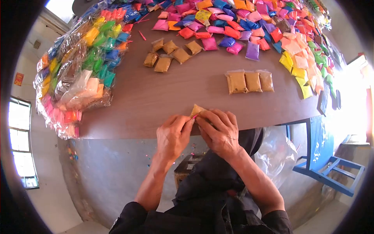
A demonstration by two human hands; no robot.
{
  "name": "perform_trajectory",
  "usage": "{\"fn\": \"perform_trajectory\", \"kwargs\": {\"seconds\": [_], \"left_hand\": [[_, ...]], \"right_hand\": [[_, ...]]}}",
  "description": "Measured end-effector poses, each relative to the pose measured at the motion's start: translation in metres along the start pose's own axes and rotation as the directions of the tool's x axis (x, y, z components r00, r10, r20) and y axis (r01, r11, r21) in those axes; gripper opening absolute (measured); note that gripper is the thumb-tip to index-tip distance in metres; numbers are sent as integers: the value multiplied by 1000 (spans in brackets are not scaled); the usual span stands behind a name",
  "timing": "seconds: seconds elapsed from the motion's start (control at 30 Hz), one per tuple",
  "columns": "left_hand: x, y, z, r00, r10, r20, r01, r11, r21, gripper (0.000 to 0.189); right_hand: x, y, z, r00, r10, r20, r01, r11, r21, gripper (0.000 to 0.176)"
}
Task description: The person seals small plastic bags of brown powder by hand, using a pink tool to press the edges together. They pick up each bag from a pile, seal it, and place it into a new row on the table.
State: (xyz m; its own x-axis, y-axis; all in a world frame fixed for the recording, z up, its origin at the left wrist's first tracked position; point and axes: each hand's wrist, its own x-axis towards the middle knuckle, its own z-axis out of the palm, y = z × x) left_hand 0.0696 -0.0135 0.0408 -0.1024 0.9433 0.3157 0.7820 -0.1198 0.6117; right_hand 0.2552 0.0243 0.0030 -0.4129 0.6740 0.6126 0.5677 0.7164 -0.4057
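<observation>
At the near edge of the table, a small clear packet of tan-brown material (197, 109) is between my two hands. My left hand (174, 134) pinches its left lower corner between thumb and fingers. My right hand (220, 130) is closed at its right side, fingers curled. A small bright pink piece (195, 116) shows between the fingertips; its kind and which hand grips it are hidden. Farther up lie several loose tan-brown packets (180, 55). To the right, a few more tan-brown packets (236, 82) rest side by side in a row.
Bagged colourful packets (91, 58) are heaped on the table's left side. A wide pile of multicoloured packets (233, 23) covers the back, with peach and yellow ones (300, 62) at right. A thin pink stick (142, 35) lies behind. A blue chair (323, 156) stands lower right.
</observation>
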Motion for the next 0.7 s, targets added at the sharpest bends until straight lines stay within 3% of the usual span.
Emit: {"fn": "perform_trajectory", "kwargs": {"seconds": [0.5, 0.7], "left_hand": [[45, -25, 7, 998, 50, 41, -50, 999, 1, 10], [41, -31, -13, 995, 67, 72, -59, 992, -110, 11]], "right_hand": [[-1, -1, 4, 1000, 6, -17, -6, 1000, 21, 30], [0, -1, 2, 999, 26, -20, -25, 999, 41, 29]]}}
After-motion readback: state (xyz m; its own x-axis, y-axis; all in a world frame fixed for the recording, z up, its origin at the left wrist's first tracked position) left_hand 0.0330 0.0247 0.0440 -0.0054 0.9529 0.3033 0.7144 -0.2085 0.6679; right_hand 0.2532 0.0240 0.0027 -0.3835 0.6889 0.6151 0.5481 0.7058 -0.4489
